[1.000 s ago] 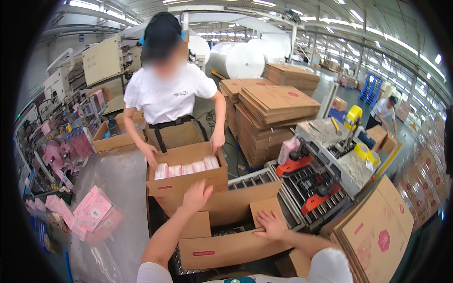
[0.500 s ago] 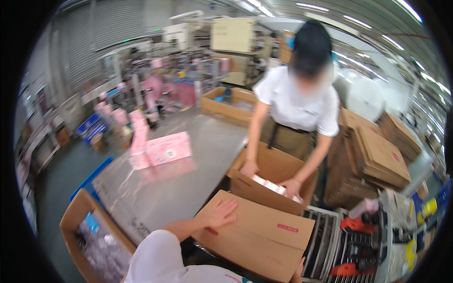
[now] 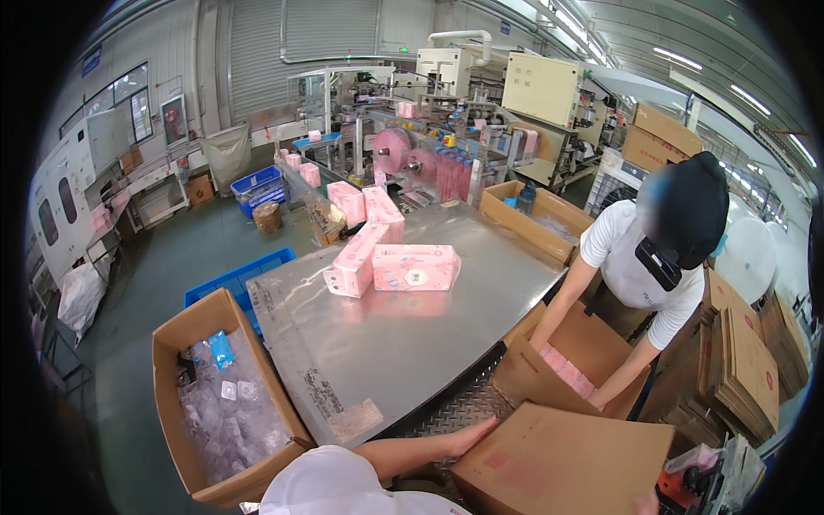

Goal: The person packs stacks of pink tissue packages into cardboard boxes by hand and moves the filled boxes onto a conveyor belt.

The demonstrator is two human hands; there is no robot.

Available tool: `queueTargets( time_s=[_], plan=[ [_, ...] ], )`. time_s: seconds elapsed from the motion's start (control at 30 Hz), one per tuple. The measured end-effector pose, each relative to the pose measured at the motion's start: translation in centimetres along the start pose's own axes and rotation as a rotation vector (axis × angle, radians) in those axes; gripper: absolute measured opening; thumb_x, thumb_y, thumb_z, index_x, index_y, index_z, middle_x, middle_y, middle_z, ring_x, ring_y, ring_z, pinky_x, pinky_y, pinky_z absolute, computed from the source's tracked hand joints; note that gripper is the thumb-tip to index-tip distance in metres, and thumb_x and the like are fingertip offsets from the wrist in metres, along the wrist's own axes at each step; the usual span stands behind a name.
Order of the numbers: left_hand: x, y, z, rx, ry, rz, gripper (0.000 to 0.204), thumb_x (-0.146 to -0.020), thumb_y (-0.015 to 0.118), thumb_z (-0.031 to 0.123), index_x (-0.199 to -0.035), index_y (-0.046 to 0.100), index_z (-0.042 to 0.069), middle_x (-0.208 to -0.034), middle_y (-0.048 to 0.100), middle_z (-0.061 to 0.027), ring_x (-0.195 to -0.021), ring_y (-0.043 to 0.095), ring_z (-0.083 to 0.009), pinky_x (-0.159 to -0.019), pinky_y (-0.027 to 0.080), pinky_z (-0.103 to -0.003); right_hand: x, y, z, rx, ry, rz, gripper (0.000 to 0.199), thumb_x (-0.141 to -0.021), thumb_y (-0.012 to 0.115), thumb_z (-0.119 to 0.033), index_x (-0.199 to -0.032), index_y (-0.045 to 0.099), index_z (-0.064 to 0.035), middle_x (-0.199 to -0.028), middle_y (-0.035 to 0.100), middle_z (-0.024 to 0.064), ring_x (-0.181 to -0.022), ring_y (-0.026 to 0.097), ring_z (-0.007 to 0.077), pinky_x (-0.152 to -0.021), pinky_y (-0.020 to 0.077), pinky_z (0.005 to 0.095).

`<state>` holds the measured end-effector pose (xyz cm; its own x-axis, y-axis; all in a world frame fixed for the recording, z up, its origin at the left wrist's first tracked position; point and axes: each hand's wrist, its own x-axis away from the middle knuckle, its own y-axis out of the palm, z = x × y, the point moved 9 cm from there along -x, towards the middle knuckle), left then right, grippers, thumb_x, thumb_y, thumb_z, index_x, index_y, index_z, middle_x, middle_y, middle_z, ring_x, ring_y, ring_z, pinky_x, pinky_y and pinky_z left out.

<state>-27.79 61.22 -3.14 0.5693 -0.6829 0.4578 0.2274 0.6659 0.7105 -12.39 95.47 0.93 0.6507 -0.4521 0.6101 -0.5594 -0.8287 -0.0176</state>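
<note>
A brown cardboard carton (image 3: 562,459) is at the lower right in front of me, a plain face with faint reddish marks upward. My left hand (image 3: 473,436) lies against the carton's left edge, its fingers stretched out. Only a blurred bit of my right hand (image 3: 645,503) shows at the carton's near right corner; its fingers cannot be made out. Just beyond, a co-worker in a white shirt (image 3: 639,283) reaches both arms into an open carton (image 3: 536,378) that holds pink-and-white packs (image 3: 566,371).
Pink packs (image 3: 415,268) stand on a metal table (image 3: 412,335). At my left is a carton (image 3: 300,446) of clear plastic wrap, beside a blue crate (image 3: 232,279). Flattened cartons (image 3: 738,352) lean at the right. Packing machinery (image 3: 429,154) stands behind the table.
My view has swung left. The carton has been turned: its seamed, red-marked top is replaced by a plain face. My left hand has moved from its top to its left edge.
</note>
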Motion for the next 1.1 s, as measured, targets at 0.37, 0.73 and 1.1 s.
queueTargets(
  time_s=[0.37,0.73,1.1],
  plan=[
    [6.3,-4.3,5.9,-1.423,0.126,0.350,0.056,-0.093,0.038,0.039,-0.128,0.036,-0.005,-0.125,0.047,-0.0278,-0.118,0.047,-0.0371,-0.098,0.038,-0.045,11.2,6.3,-8.1,1.526,-0.989,0.560,0.080,-0.073,0.070,-0.040,-0.135,0.035,-0.0005,-0.133,0.042,0.0233,-0.122,0.038,0.0427,-0.103,0.0285,0.0447],
    [7.1,-2.8,6.1,-1.537,0.092,0.623,0.032,-0.090,0.043,0.028,-0.104,0.050,0.000,-0.100,0.061,-0.0240,-0.094,0.058,-0.0395,-0.079,0.047,-0.048,1.9,-5.2,-4.7,1.193,-0.774,0.151,0.039,-0.078,0.052,-0.011,-0.112,0.052,0.0060,-0.079,0.062,0.0270,-0.076,0.059,0.0416,-0.066,0.0476,0.0438],
    [8.4,-25.4,-1.3,-1.028,0.205,1.351,0.061,-0.082,0.050,0.057,-0.118,0.058,0.008,-0.122,0.056,-0.0122,-0.109,0.053,-0.0328,-0.095,0.038,-0.040,-8.5,-12.0,1.1,0.907,-0.447,0.163,0.038,-0.082,0.055,-0.024,-0.103,0.057,0.0067,-0.088,0.061,0.0181,-0.077,0.053,0.0293,-0.073,0.0432,0.0387]
  ],
)
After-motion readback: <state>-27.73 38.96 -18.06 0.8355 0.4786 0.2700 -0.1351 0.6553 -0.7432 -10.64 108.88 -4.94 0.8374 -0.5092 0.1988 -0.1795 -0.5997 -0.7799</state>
